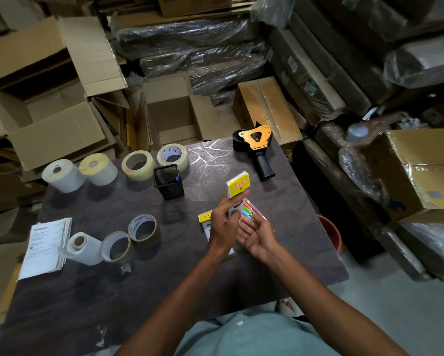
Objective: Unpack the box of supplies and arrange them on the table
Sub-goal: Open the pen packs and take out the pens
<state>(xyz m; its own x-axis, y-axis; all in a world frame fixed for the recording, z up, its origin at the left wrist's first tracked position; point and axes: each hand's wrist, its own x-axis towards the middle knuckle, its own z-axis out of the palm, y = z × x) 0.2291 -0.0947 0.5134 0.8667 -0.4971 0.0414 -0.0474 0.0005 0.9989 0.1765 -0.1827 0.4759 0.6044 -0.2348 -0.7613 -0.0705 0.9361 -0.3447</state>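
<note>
Dark stone-look table amid stacked cardboard boxes.

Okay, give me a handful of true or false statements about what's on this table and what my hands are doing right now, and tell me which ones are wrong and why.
1. The left hand holds a packet with a yellow label. True.
2. The black mesh pen holder lies tipped on its side. False: it stands upright, open end up.
3. The tape dispenser sits at the far right part of the table. True.
4. The right hand grips a tape roll. False: its palm is open, turned up, beside coloured packets.
5. The stack of printed papers lies at the table's left edge. True.
</note>
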